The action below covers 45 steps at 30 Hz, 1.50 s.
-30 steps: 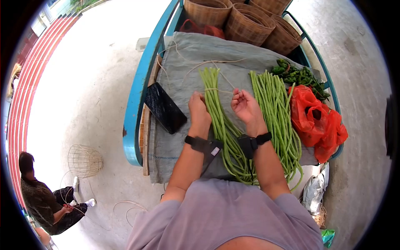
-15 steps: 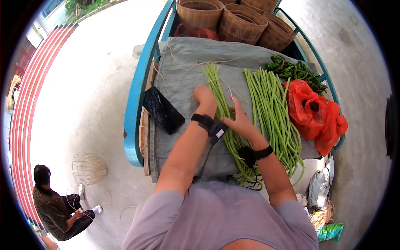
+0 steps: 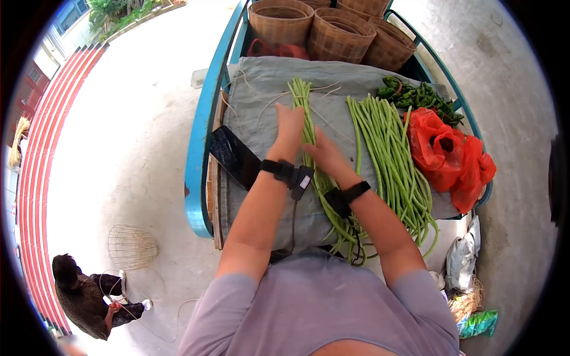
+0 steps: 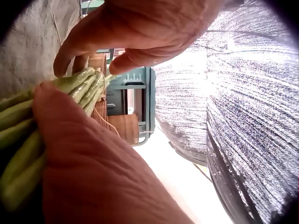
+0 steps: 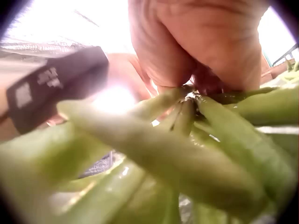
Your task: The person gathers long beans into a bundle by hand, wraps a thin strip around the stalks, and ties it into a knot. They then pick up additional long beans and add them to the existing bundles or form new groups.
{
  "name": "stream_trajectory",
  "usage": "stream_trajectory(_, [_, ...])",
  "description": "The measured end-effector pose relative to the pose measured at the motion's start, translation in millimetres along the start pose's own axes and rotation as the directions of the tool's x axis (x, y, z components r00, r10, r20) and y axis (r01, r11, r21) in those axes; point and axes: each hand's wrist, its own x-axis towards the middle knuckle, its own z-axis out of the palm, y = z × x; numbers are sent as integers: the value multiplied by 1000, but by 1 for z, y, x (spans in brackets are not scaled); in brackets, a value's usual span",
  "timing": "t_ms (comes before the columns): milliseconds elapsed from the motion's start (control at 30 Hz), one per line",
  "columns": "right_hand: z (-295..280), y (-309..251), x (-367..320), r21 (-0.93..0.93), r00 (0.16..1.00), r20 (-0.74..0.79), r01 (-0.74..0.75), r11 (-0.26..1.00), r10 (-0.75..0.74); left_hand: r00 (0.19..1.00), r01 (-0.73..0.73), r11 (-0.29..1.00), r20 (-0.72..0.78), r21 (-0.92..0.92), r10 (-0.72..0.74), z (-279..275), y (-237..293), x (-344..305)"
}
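Note:
A bundle of green long beans (image 3: 314,172) lies lengthwise on the grey cloth (image 3: 255,89) of a blue cart. My left hand (image 3: 290,121) grips the bundle near its far end, and in the left wrist view its fingers curl round the bean tips (image 4: 74,86). My right hand (image 3: 317,151) sits just behind it on the same bundle. In the right wrist view its fingertips (image 5: 205,79) pinch down into the beans (image 5: 187,154). Pale straw strings (image 3: 268,102) trail across the cloth beside the bundle.
A second loose pile of long beans (image 3: 389,148) lies to the right, with green peppers (image 3: 418,98) and red plastic bags (image 3: 445,154) beyond. Wicker baskets (image 3: 279,18) stand at the far end. A black phone (image 3: 234,157) lies by the cart's blue rail (image 3: 199,148). A person (image 3: 83,296) crouches beside a wire basket (image 3: 132,246).
Both hands have slid up the bundle toward its far end, and the bundle lies farther up the cloth. The right hand, earlier raised with a string, now presses onto the beans.

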Motion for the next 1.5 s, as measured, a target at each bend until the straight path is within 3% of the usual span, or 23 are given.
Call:
stream_trajectory(67, [17,32,13,-255,996,21,-77,964,85,992,-56,971,119,232,29,-12,-24,17])
stream_trajectory(167, [23,47,25,-253,993,83,-57,966,80,948,-287,834,262,472,178,-19,-27,-1])
stream_trajectory(267, [-15,13,10,-325,983,147,-59,944,112,908,-216,865,420,453,7,-29,-14,-26])
stream_trajectory(333, [-55,-8,-4,-556,980,182,32,831,84,850,-472,739,471,481,236,-30,-37,-29])
stream_trajectory(367, [-72,-15,-15,-645,977,112,-68,761,182,794,-587,646,502,488,342,-30,-46,-31])
stream_trajectory(467, [-94,-21,-44,-814,942,-38,-224,537,335,686,-727,315,632,610,360,-30,-42,-63])
stream_trajectory(500, [-97,-21,-51,-853,928,-77,-251,459,363,667,-745,286,685,603,293,-26,-39,-72])
stream_trajectory(567, [-97,-4,-63,-796,907,-61,-296,527,416,612,-785,228,778,575,145,-21,-38,-88])
stream_trajectory(700, [-96,23,-73,-690,903,-113,-371,621,414,560,-826,88,828,557,22,-16,-51,-103])
stream_trajectory(800, [-113,10,-77,-671,856,-175,-465,578,487,528,-848,38,848,529,-47,-22,-42,-106])
stream_trajectory(900, [-144,-8,-79,-723,857,-267,-480,496,440,522,-850,82,853,521,-10,-29,-41,-105])
stream_trajectory(967, [-163,-13,-79,-692,861,-329,-499,522,387,526,-844,161,849,512,59,-31,-47,-102])
stream_trajectory(1000, [-171,-13,-78,-676,862,-360,-505,537,357,536,-840,126,843,528,39,-28,-44,-107])
stream_trajectory(1100, [-187,9,-74,-539,862,-502,-380,752,76,548,-836,21,837,548,5,-23,-34,-117])
stream_trajectory(1167, [-191,-38,-67,-114,746,-656,-247,962,114,520,-854,-32,854,519,-11,-26,-43,-114])
stream_trajectory(1233, [-206,-72,-65,-92,677,-736,-79,993,-14,573,-803,122,813,583,-109,-23,-26,-110])
stream_trajectory(1267, [-212,-82,-66,-138,661,-744,-13,990,-95,589,-767,197,792,611,-163,-20,-19,-105])
stream_trajectory(1333, [-220,-97,-65,-235,611,-749,118,965,-257,667,-713,167,732,681,-137,-14,-14,-84])
stream_trajectory(1367, [-215,-103,-65,-267,639,-722,96,959,-265,704,-683,154,700,714,-121,-11,-11,-72])
stream_trajectory(1433, [-187,-117,-69,-334,692,-666,56,941,-278,720,-664,55,657,746,-223,-3,12,-54])
stream_trajectory(1467, [-178,-107,-70,-457,751,-568,53,888,-337,728,-653,4,630,757,-270,1,21,-46])
stream_trajectory(1500, [-165,-96,-73,-567,824,-459,16,824,-331,768,-624,-6,612,781,-186,5,18,-34])
